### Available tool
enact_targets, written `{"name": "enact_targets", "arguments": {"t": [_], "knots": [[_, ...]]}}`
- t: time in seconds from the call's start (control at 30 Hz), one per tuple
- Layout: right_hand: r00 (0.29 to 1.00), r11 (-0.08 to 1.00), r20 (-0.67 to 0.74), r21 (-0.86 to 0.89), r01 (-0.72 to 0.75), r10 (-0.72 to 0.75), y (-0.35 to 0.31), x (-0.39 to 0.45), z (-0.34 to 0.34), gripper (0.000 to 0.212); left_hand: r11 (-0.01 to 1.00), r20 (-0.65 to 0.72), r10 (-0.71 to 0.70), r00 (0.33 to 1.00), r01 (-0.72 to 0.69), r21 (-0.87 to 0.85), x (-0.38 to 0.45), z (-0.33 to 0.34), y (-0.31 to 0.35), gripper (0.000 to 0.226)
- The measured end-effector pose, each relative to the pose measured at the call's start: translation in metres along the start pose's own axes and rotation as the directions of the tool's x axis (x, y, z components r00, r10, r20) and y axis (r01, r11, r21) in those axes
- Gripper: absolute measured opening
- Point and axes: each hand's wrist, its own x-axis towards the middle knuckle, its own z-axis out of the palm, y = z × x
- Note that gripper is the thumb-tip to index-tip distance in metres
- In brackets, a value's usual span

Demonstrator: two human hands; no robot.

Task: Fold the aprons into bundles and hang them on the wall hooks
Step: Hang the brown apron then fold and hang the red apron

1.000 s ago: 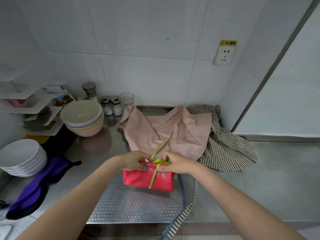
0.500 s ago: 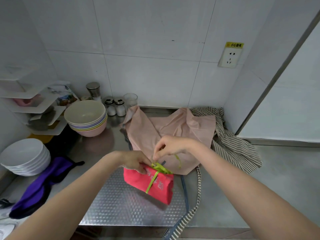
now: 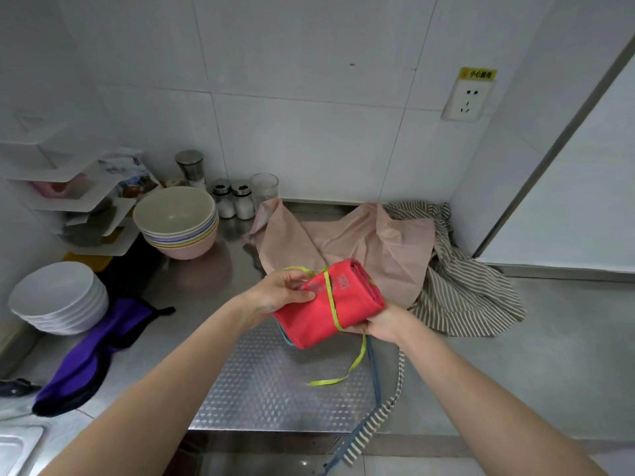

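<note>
A red apron folded into a bundle (image 3: 330, 304) is held above the steel counter, with a lime-green strap (image 3: 331, 297) wound round its middle and a loose strap end dangling below. My left hand (image 3: 281, 293) grips the bundle's left end, thumb on top. My right hand (image 3: 381, 324) grips its lower right end from underneath. Behind it a pale pink apron (image 3: 343, 245) lies spread on the counter. A brown-and-white striped apron (image 3: 464, 286) is crumpled to the right, its strap hanging over the front edge. No wall hooks are in view.
A stack of pastel bowls (image 3: 178, 221) and shakers (image 3: 233, 201) stand at the back left. White plates (image 3: 58, 297) and a purple cloth (image 3: 96, 348) lie at the left. A corner shelf (image 3: 68, 201) is on the left wall, a socket (image 3: 467, 97) on the back wall.
The red bundle has been lifted off the counter and turned. My right hand let go of the strap above it and now holds the bundle's lower right end.
</note>
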Motion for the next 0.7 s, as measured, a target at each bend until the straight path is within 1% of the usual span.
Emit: {"name": "enact_targets", "arguments": {"t": [0.07, 0.1, 0.13, 0.17, 0.2, 0.27, 0.3, 0.43, 0.53, 0.57, 0.63, 0.7], "knots": [[1.000, 0.996, 0.004, -0.090, -0.014, 0.014, 0.007, 0.001, -0.010, 0.019, 1.000, 0.020, -0.014, 1.000, 0.014, -0.010, 0.001, 0.006, -0.003, 0.028], [0.999, 0.995, -0.003, -0.095, -0.037, 0.037, 0.007, 0.000, -0.013, 0.018, 0.999, 0.057, -0.035, 0.998, 0.036, -0.024, 0.002, 0.006, -0.005, 0.032], [0.997, 0.995, -0.004, -0.058, -0.078, 0.078, 0.006, -0.003, -0.017, 0.017, 0.998, 0.117, -0.062, 0.991, 0.064, -0.015, 0.002, 0.007, -0.006, 0.037], [0.992, 0.992, 0.034, -0.023, -0.121, 0.122, 0.005, -0.007, -0.020, 0.022, 0.996, 0.184, -0.091, 0.979, 0.085, 0.040, 0.001, 0.007, -0.007, 0.043], [0.983, 0.987, 0.081, -0.024, -0.162, 0.163, 0.003, -0.011, -0.022, 0.028, 0.988, 0.255, -0.117, 0.960, 0.087, 0.128, 0.000, 0.008, -0.007, 0.046], [0.971, 0.966, 0.112, -0.177, -0.190, 0.211, 0.002, -0.018, -0.024, 0.028, 0.958, 0.381, -0.162, 0.910, 0.052, 0.283, -0.005, 0.014, -0.002, 0.043], [0.966, 0.951, 0.121, -0.240, -0.197, 0.230, 0.003, -0.020, -0.022, 0.027, 0.948, 0.416, -0.181, 0.891, 0.046, 0.315, -0.009, 0.017, 0.000, 0.042], [0.964, 0.922, 0.081, -0.321, -0.216, 0.254, 0.016, -0.025, -0.020, 0.031, 0.925, 0.427, -0.240, 0.872, 0.072, 0.373, -0.011, 0.023, -0.005, 0.041], [0.962, 0.880, 0.058, -0.422, -0.218, 0.267, 0.021, -0.028, -0.021, 0.035, 0.905, 0.481, -0.271, 0.834, 0.051, 0.421, -0.010, 0.028, -0.014, 0.032], [0.960, 0.861, 0.060, -0.460, -0.217, 0.274, 0.020, -0.029, -0.021, 0.036, 0.909, 0.497, -0.280, 0.822, 0.060, 0.412, -0.010, 0.029, -0.014, 0.034], [0.956, 0.862, 0.061, -0.452, -0.230, 0.287, 0.017, -0.032, -0.024, 0.035, 0.932, 0.528, -0.279, 0.802, 0.094, 0.350, -0.010, 0.031, -0.014, 0.041], [0.952, 0.893, 0.058, -0.368, -0.258, 0.299, 0.014, -0.038, -0.028, 0.032, 0.955, 0.543, -0.252, 0.801, 0.115, 0.274, -0.010, 0.033, -0.015, 0.044]]}}
